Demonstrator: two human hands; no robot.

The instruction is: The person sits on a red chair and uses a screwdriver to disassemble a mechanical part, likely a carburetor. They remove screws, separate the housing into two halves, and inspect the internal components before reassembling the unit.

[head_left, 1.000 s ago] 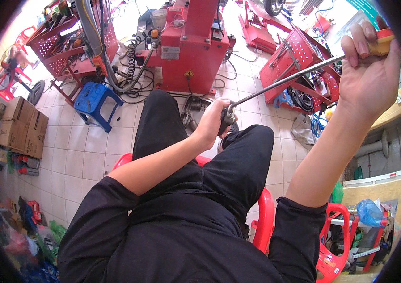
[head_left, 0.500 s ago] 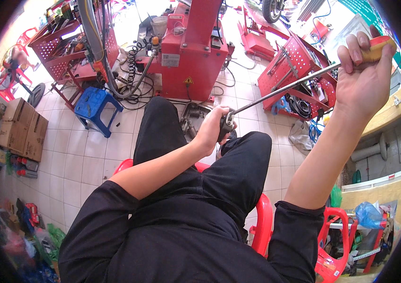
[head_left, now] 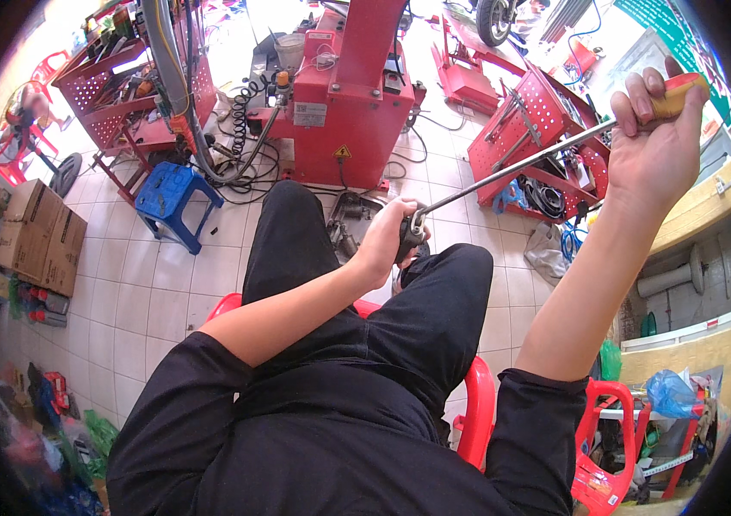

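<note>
My left hand [head_left: 384, 242] is wrapped round a small black part with a metal fitting [head_left: 413, 234], held above my lap between my knees. The tip of a long-shafted screwdriver [head_left: 520, 165] meets this fitting. Up at the right, my right hand [head_left: 651, 150] has its fingers curled round the screwdriver's yellow and red handle [head_left: 677, 96]. Partly hidden beyond my left hand, a metal tray [head_left: 348, 206] of grimy parts lies on the floor.
Ahead stands a red machine [head_left: 335, 138] with hoses and cables. Red tool carts [head_left: 98, 112] [head_left: 499, 150] flank it. A blue stool [head_left: 172, 193] and cardboard boxes [head_left: 38, 236] are at left. I sit on a red chair [head_left: 477, 404]; a wooden shelf [head_left: 705, 206] is at right.
My right hand with the screwdriver handle has moved down and a little left over the last second. My left hand and the part in it have dropped slightly.
</note>
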